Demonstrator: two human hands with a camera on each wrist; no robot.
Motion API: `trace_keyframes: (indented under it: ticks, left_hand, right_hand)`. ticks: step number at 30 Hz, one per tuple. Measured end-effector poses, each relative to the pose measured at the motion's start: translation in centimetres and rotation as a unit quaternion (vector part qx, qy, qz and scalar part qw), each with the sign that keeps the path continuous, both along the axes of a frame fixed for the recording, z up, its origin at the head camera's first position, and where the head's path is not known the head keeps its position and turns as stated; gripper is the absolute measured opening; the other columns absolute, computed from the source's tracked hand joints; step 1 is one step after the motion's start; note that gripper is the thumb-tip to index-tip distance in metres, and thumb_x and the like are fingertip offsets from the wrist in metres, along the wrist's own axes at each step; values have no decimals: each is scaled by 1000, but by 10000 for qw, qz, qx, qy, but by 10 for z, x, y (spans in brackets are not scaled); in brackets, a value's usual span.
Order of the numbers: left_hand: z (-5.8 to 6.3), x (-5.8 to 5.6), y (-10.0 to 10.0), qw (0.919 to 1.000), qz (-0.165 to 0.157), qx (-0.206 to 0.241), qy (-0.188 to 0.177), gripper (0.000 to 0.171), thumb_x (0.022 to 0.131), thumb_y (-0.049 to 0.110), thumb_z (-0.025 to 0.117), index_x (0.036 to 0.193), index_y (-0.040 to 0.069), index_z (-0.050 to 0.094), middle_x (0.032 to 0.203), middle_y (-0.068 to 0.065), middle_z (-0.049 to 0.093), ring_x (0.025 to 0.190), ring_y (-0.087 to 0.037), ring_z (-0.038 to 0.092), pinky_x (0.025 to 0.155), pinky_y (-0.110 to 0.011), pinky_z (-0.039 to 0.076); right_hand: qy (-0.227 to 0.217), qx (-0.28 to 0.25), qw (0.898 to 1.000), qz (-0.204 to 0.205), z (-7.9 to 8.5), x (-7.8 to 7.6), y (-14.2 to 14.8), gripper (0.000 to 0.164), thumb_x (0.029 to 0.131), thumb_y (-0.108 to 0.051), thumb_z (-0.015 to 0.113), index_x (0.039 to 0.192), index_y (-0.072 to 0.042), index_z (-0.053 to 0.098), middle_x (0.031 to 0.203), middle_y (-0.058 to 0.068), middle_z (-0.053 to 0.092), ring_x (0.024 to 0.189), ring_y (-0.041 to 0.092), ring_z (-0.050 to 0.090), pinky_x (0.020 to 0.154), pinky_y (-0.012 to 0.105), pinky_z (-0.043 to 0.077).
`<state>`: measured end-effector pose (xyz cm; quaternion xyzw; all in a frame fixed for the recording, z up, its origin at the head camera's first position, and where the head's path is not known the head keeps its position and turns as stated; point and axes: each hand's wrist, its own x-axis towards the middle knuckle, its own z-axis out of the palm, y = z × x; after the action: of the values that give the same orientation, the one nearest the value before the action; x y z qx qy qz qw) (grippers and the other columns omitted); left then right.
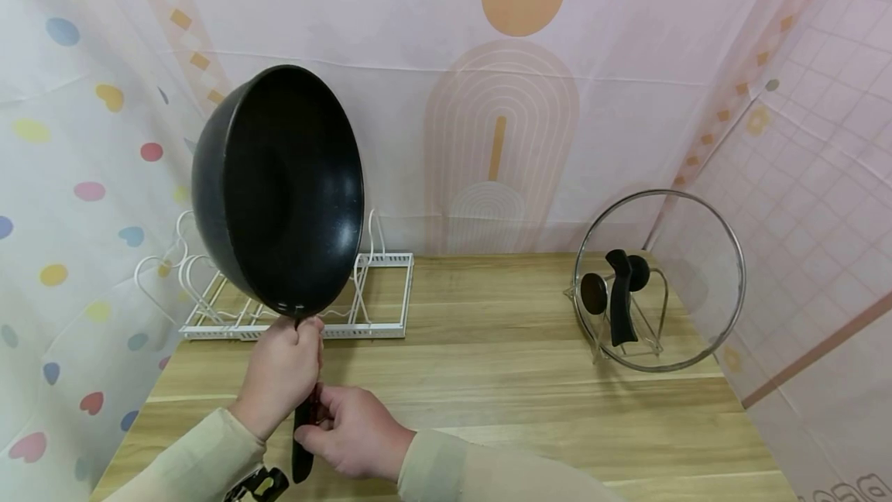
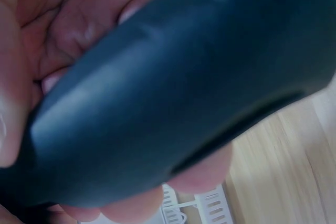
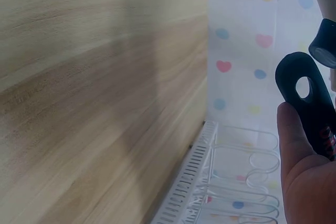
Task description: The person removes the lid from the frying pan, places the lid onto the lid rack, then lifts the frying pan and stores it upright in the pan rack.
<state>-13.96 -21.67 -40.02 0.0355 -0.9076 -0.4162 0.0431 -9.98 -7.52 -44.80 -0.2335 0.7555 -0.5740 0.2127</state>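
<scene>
A black wok (image 1: 293, 192) is held up by its handle, its bowl tilted with the dark inside facing right and toward me. My left hand (image 1: 282, 366) grips the handle close to the bowl. Lower down, my right hand (image 1: 358, 428) pinches the black handle (image 1: 302, 455) between thumb and fingers. In the left wrist view the handle (image 2: 173, 77) fills most of the picture, with the palm behind it. The right wrist view shows the handle's end with its hanging hole, and the thumb (image 3: 294, 135) along it. Behind the wok, a white wire rack (image 1: 376, 329) is partly hidden.
On the right of the wooden table (image 1: 488, 331), a glass lid (image 1: 697, 293) with a black handle leans upright in a small wire stand (image 1: 658, 343). Patterned curtains (image 1: 404, 22) enclose the back and sides.
</scene>
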Motion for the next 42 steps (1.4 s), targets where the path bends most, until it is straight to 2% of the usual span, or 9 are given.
trace_keyframes:
  ticks: [13,18,24,36,42]
  left_hand:
    - [-7,1,2,9995,-4,-281,108,48,110,19,28,70,10,54,58,0,55,54,-18,52,55,-32,42]
    - [-10,2,3,9997,49,-242,32,45,109,19,30,72,11,54,59,-1,56,55,-19,53,56,-32,42]
    - [-16,2,4,9998,96,-134,-73,41,108,17,30,76,10,54,59,-1,55,54,-19,52,55,-32,42]
    - [-31,0,7,9997,142,-139,-115,41,107,15,33,69,12,47,58,0,51,52,-18,48,53,-32,40]
    - [-37,-1,7,9994,196,-266,-81,35,107,16,33,78,9,53,62,-2,50,56,-19,47,56,-33,40]
  right_hand:
    - [28,81,9999,-101,-5,3,0,11,96,-13,70,105,-8,73,77,-15,63,67,-9,51,64,10,46]
    - [41,126,9998,-115,-8,4,0,9,96,-14,71,103,-10,72,77,-15,64,66,-9,51,63,10,46]
    - [-51,24,10000,-60,-14,3,2,14,96,-12,69,109,-8,73,83,-13,70,71,-11,53,66,10,48]
    - [19,103,9998,-170,-27,4,1,11,95,-12,71,106,-9,73,77,-16,64,66,-8,50,62,10,44]
    - [29,97,9996,-250,-32,5,1,13,95,-11,71,107,-8,73,81,-13,70,70,-9,53,66,10,47]
